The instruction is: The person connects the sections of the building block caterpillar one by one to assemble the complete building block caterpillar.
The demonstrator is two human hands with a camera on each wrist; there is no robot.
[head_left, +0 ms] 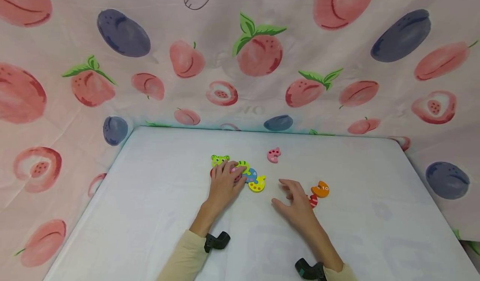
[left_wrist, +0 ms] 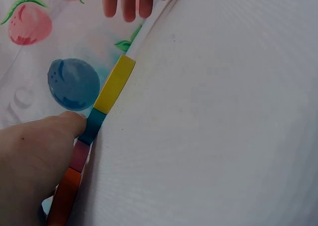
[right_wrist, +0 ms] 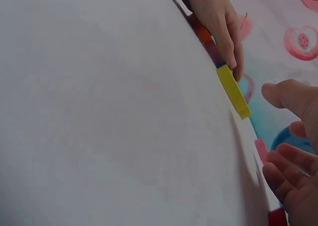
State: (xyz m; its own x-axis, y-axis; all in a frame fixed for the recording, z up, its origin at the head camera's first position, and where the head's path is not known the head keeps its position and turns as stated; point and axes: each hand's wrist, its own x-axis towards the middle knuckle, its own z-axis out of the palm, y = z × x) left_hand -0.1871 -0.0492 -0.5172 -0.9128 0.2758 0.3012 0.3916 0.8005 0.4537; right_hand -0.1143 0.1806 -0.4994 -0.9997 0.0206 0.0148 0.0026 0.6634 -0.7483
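Observation:
In the head view my left hand (head_left: 222, 185) rests over a row of joined puzzle pieces, its fingers spread across them and hiding part of the row. A green animal-face piece (head_left: 219, 160) shows beyond the fingers; a blue piece (head_left: 250, 175) and a yellow piece (head_left: 257, 185) form the right end. In the left wrist view the thumb (left_wrist: 69, 124) touches the side of the blue piece (left_wrist: 93, 125). My right hand (head_left: 298, 208) hovers right of the row, fingers loosely bent, nothing held. Beside it lie an orange piece (head_left: 321, 189) and a partly hidden red striped piece (head_left: 313, 200).
A pink spotted piece (head_left: 273, 155) lies by itself farther back on the white tabletop (head_left: 168, 156). A fruit-print cloth (head_left: 225, 56) hangs behind the table and along its sides. Each wrist wears a black camera mount (head_left: 217, 241).

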